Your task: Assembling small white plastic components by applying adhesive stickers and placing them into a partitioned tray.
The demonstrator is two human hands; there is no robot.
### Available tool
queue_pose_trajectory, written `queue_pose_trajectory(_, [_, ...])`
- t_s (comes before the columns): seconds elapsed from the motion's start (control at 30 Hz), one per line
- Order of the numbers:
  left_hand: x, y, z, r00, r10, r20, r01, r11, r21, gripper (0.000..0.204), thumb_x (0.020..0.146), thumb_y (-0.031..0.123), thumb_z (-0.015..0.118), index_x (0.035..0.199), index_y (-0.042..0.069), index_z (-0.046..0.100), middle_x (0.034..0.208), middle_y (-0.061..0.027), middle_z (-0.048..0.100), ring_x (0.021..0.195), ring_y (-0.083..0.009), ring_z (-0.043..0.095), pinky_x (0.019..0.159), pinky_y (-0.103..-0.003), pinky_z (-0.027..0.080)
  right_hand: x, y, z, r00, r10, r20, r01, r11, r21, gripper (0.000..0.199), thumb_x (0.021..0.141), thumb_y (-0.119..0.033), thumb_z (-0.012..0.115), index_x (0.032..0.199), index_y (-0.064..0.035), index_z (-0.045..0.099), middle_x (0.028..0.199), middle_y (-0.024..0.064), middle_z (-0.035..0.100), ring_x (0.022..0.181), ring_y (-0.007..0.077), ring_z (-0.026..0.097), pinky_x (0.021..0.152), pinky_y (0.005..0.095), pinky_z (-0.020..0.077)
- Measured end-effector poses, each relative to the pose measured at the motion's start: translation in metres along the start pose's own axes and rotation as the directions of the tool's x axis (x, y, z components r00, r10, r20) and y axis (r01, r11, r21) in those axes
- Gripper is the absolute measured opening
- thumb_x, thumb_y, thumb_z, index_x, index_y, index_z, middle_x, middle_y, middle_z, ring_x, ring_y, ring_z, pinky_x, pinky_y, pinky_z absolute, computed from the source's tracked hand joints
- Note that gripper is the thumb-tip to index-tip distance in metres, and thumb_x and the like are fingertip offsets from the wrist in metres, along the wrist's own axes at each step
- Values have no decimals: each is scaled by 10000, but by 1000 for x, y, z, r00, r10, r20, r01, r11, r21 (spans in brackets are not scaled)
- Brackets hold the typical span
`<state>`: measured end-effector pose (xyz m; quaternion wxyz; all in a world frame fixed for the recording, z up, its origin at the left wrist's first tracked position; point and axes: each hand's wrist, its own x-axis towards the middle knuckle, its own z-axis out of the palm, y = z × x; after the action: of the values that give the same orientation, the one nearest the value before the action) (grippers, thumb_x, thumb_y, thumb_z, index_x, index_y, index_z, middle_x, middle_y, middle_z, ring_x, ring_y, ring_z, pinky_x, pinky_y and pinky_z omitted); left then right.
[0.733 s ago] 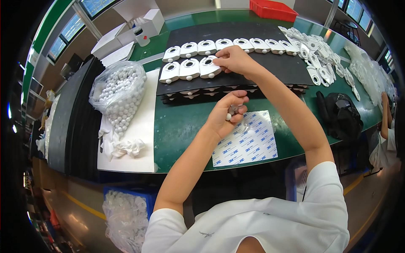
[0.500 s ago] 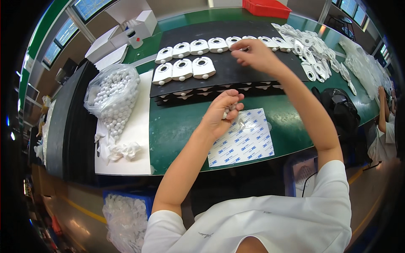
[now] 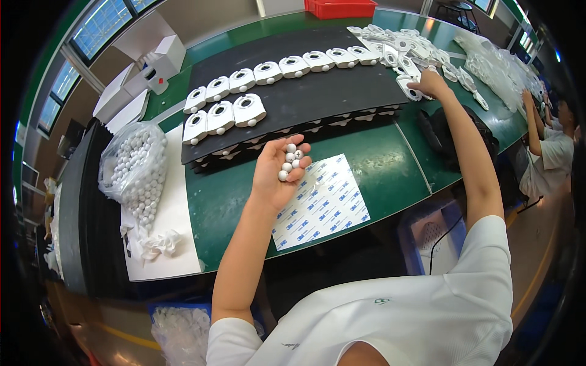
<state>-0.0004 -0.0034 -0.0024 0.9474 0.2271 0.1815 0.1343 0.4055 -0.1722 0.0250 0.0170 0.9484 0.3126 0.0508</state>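
Note:
My left hand [image 3: 276, 174], palm up above the table, is curled around several small white balls [image 3: 289, 166]. Farther off at the right, my right hand [image 3: 432, 84] has its fingertips closed on the edge of a white plastic part [image 3: 408, 88] with a round hole, at the near side of a loose pile of such parts [image 3: 421, 55]. On the black board [image 3: 317, 100], white parts [image 3: 267, 73] stand in a long back row and a short front row [image 3: 220, 118] at the left; white balls show at their near ends.
A plastic bag of white balls [image 3: 133, 160] lies at the left on white card. Patterned backing paper [image 3: 323, 204] is by the table's front edge. A black bag [image 3: 455, 137], clear plastic bags [image 3: 497, 61] and a red bin [image 3: 340, 8] sit farther round. Another person works at far right.
My right hand has moved right, from above the back row to the loose pile. My left hand has opened somewhat, showing more of its balls. The view has turned.

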Motion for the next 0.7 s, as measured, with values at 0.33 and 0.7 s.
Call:
queue_pose_trajectory(0.33, [4, -7, 3, 1000, -16, 1, 16, 993, 115, 220, 885, 186, 515, 1016, 11, 489, 802, -72, 524, 562, -90, 447, 347, -158, 265, -5, 8, 13, 985, -154, 82, 152, 988, 25, 455, 653, -414, 696, 705, 33, 628, 705, 196, 624, 644, 293, 615, 560, 375, 479])
queue_pose_trajectory(0.7, [-4, -5, 9, 999, 35, 19, -39, 972, 233, 367, 825, 342, 615, 1005, 36, 523, 751, -4, 479, 539, -33, 357, 365, -143, 219, -38, 14, -3, 937, -163, -308, 295, 843, 450, 316, 772, -252, 614, 947, 1, 541, 824, 111, 594, 668, 168, 592, 549, 259, 454])
